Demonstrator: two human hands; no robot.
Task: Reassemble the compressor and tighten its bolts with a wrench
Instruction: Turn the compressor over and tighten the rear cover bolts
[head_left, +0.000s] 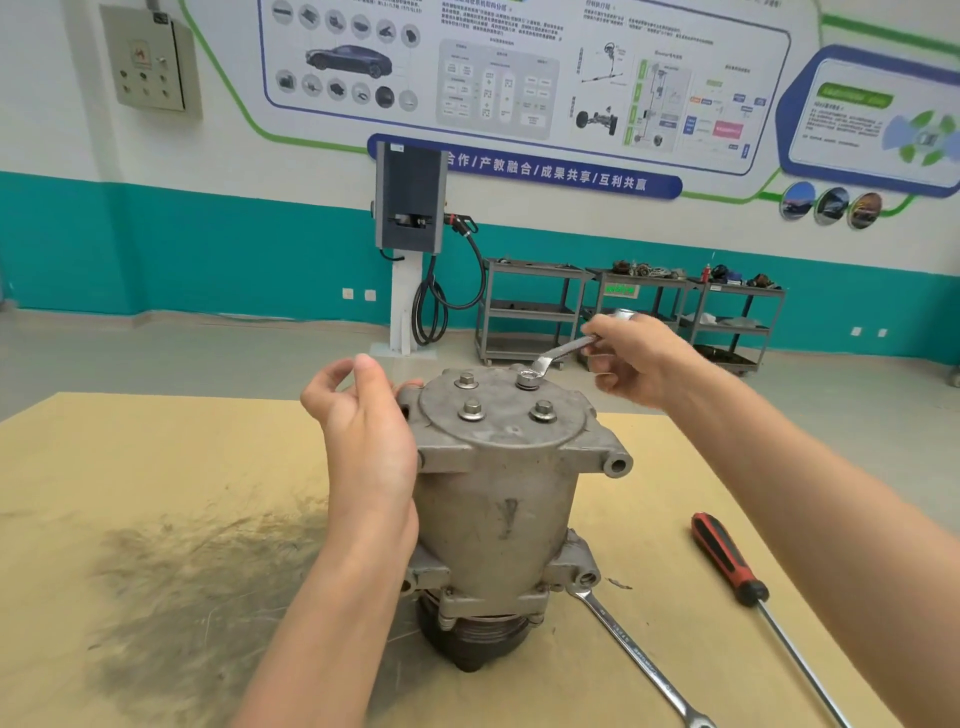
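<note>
A grey metal compressor (498, 499) stands upright on its pulley end on the tan table (156, 467). Its round top cover carries several hex bolts (471, 410). My right hand (631, 358) grips the handle of a silver wrench (563, 351), and the wrench's ring end sits over the far right bolt (529, 378). My left hand (363, 415) rests against the left side of the compressor's top, its fingers curled and the fingertips reaching the cover's edge.
A second silver wrench (639, 654) lies on the table at the compressor's right base. A red-and-black screwdriver (737, 571) lies further right. A dark grimy smear (197, 582) covers the table's left. Grey shelf carts (530, 312) and a charging post (410, 249) stand by the far wall.
</note>
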